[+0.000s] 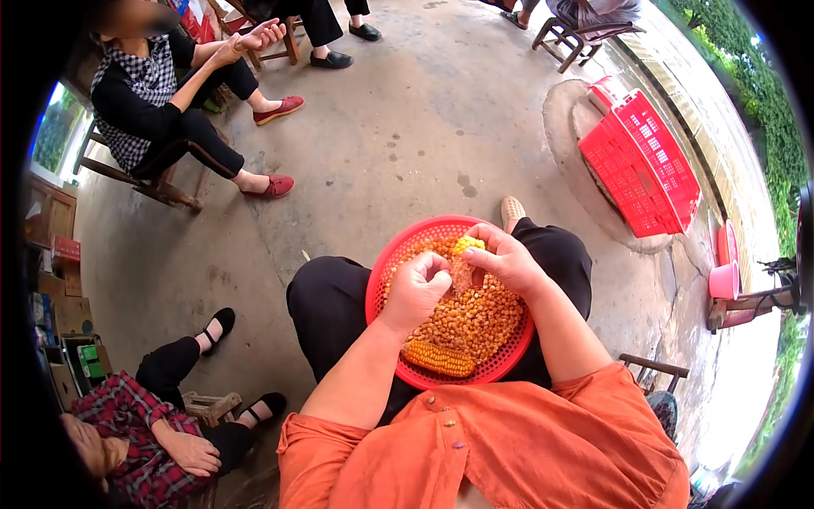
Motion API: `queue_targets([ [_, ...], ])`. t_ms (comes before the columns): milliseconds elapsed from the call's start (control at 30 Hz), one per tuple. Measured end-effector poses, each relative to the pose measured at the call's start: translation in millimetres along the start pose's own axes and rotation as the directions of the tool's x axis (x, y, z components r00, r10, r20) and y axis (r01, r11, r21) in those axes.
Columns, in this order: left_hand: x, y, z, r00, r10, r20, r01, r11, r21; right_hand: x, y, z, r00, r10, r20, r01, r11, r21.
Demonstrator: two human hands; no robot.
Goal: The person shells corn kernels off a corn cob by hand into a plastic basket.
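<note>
A round red basket (379, 293) with a perforated rim rests on my lap, full of loose orange corn kernels (475, 327). One whole orange cob (438, 358) lies on the kernels near the basket's close edge. Above the kernels, my right hand (507, 257) is closed round a partly stripped cob (466, 254), with yellow kernels at its top end and a bare lower part. My left hand (417, 288) is closed beside that cob, thumb and fingers pressed together; whatever they may hold is too small to make out.
Red plastic crates (640, 161) stand on the concrete floor at the right, near a pink bucket (724, 280). A seated person (140, 102) is at the upper left, another (140, 433) at the lower left. More people sit at the top.
</note>
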State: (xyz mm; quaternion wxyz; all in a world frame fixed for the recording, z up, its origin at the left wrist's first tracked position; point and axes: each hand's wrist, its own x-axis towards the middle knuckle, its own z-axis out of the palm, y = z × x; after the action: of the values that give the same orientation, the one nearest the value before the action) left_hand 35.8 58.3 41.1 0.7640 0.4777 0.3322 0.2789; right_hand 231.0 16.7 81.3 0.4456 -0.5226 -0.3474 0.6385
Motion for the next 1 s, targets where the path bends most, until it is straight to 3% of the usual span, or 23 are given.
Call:
queue_targets([
  [100, -0.1, 6.3, -3.5, 0.997, -0.079, -0.014, 0.077, 0.991, -0.107, -2.1, -2.2, 1.8, 0.998, -0.050, -0.026, 0.052, 0.995, 0.090],
  [200, -1.9, 15.9, -5.2, 0.995, -0.093, -0.033, 0.088, 0.989, -0.116, 0.5, 2.2, -4.3, 0.998, -0.013, -0.062, 0.016, 0.999, 0.044],
  [300, -2.2, 16.0, -0.9, 0.998, 0.017, -0.054, -0.016, 1.000, 0.020, 1.3, 1.6, -4.3, 0.996, 0.026, -0.090, -0.025, 1.000, 0.010],
  [367, -1.7, 7.5, -1.5, 0.980, 0.199, 0.000, -0.195, 0.964, 0.183, 1.7, 2.1, -4.9, 0.995, 0.036, -0.090, -0.036, 0.999, 0.001],
  [400, -2.4, 8.9, -0.3, 0.980, 0.198, -0.001, -0.195, 0.964, 0.183, 1.9, 2.4, -4.9, 0.995, 0.045, -0.088, -0.046, 0.999, -0.008],
  [467, -3.8, 13.4, 2.3, 0.938, 0.342, 0.054, -0.338, 0.870, 0.359, 1.5, 1.1, -4.3, 0.995, 0.059, -0.086, -0.061, 0.998, -0.026],
  [633, -4.7, 18.3, 4.2, 0.899, 0.431, 0.080, -0.408, 0.759, 0.508, 1.8, 1.0, -3.5, 0.993, 0.075, -0.095, -0.081, 0.994, -0.069],
  [700, -3.8, 20.2, 4.0, 0.854, 0.509, 0.106, -0.463, 0.653, 0.599, 2.0, 1.2, -3.2, 0.992, 0.074, -0.101, -0.086, 0.990, -0.111],
  [933, -3.8, 22.7, 4.9, 0.831, 0.545, 0.113, -0.462, 0.560, 0.688, 2.0, 2.1, -0.5, 0.996, 0.066, -0.053, -0.072, 0.990, -0.123],
  [1000, -2.9, 13.3, 4.6, 0.905, 0.424, 0.010, -0.341, 0.714, 0.611, 1.6, 1.2, 1.4, 1.000, 0.005, -0.029, -0.007, 0.995, -0.097],
])
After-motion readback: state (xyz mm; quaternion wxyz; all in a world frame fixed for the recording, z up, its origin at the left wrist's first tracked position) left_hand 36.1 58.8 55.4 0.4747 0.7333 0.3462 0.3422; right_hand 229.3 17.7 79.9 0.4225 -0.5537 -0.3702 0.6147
